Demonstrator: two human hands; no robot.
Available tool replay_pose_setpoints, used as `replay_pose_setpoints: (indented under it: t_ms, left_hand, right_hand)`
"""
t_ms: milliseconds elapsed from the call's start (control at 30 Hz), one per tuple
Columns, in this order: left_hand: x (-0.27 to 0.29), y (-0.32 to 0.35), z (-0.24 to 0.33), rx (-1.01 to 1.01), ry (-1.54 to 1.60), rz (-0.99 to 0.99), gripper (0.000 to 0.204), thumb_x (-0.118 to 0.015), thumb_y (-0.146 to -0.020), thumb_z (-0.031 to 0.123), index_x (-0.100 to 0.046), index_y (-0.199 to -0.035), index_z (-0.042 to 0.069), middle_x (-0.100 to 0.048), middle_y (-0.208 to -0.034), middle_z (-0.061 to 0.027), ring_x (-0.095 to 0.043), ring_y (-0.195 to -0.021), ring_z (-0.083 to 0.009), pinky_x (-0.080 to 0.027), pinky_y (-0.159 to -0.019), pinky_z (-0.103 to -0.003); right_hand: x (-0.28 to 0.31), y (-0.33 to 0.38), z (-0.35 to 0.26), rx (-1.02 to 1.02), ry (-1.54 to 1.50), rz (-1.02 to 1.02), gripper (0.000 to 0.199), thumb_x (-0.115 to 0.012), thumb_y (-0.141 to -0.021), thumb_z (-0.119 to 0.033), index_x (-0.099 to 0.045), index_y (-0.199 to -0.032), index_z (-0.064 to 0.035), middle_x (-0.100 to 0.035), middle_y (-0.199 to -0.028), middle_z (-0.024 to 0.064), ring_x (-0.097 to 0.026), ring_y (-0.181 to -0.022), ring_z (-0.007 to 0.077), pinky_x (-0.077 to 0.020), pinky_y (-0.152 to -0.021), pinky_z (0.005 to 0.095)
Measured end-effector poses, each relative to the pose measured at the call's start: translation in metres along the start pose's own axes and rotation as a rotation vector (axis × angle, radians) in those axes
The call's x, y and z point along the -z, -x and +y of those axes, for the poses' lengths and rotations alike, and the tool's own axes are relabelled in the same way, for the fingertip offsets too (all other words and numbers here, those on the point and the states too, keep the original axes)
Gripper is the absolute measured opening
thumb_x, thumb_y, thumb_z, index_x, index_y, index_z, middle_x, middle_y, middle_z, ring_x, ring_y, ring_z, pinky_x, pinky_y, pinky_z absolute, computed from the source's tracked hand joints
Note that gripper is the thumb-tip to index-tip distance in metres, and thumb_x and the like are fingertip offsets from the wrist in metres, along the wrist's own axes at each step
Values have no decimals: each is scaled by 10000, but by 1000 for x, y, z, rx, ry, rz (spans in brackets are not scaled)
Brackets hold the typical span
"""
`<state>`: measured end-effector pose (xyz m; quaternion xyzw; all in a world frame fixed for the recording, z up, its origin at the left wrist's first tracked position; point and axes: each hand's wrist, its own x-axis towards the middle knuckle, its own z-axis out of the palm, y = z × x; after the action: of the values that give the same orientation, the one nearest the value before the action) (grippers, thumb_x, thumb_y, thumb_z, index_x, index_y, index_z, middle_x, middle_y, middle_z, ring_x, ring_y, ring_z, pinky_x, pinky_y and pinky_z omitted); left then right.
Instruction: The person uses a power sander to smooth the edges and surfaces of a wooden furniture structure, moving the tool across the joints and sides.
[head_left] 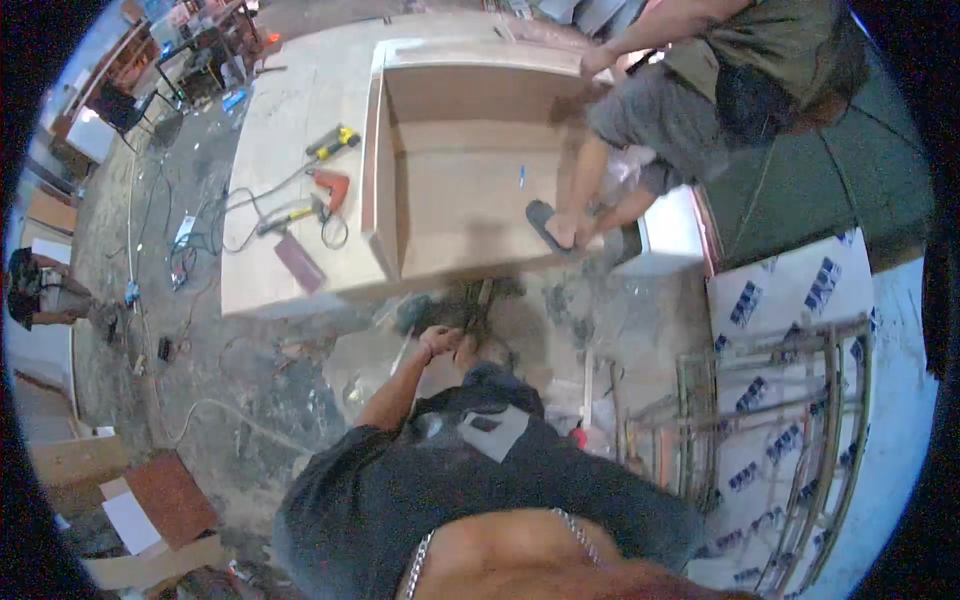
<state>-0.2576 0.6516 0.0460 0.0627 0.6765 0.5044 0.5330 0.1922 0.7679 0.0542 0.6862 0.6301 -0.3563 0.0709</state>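
Observation:
My left hand (440,341), with a band at its wrist, is low in front of my body, near the front edge of the wooden worktop. Its fingers look bent together; what they hold, if anything, is too small and blurred to make out. Close beside it is a patch of skin that I cannot tell as hand or leg. My right hand does not show clearly. Beyond my hand an open wooden cabinet box (480,180) lies on the pale worktop (270,160). A blue pen (521,176) lies inside the box.
Left of the box lie an orange power tool (331,190), a yellow-black tool (334,144), cords and a dark red panel (299,262). At right, a co-worker (690,110) has a slippered foot on the box. A metal frame (770,420) stands at lower right.

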Motion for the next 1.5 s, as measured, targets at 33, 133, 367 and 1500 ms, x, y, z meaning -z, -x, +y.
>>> replay_pose_setpoints:
  t_ms: [33, 133, 367, 1500]
  left_hand:
    - [7, -27, 30, 17, -320, 217, 466, -687, -815, 417, -683, -1021, -1, -697, -1026, -142, -676, -824, -252, -526, -769, -370]
    - [18, -88, 119, -270, -450, 420, 409, -631, -847, 371, -686, -953, -20, -696, -918, -193, -673, -824, -256, -507, -729, -387]
    - [49, -194, 417, -592, -982, 587, 560, -515, -898, 447, -459, -1369, 149, -459, -1373, -179, -463, -1226, -364, -416, -983, -469]
    - [76, -472, 668, -920, -1251, 749, 320, -570, -880, 355, -677, -1162, 247, -627, -1237, 97, -477, -1283, -206, -127, -1140, -400]
  right_hand:
    - [4, -17, -29, 36, -8, -18, 659, -845, -524, -294, -577, -1085, -76, -663, -909, 158, -656, -850, 342, -533, -769, 417]
    - [26, -61, -107, 163, 28, -58, 682, -848, -515, -299, -568, -1093, -69, -663, -928, 167, -654, -867, 349, -530, -781, 418]
    - [75, -161, -315, 387, 62, -58, 735, -853, -496, -310, -546, -1112, -52, -663, -972, 188, -650, -905, 363, -523, -807, 420]
    - [-47, -597, -727, 934, 943, -373, 326, -581, -750, -210, -564, -1064, -125, -590, -1023, 103, -576, -1044, 293, -398, -963, 430]
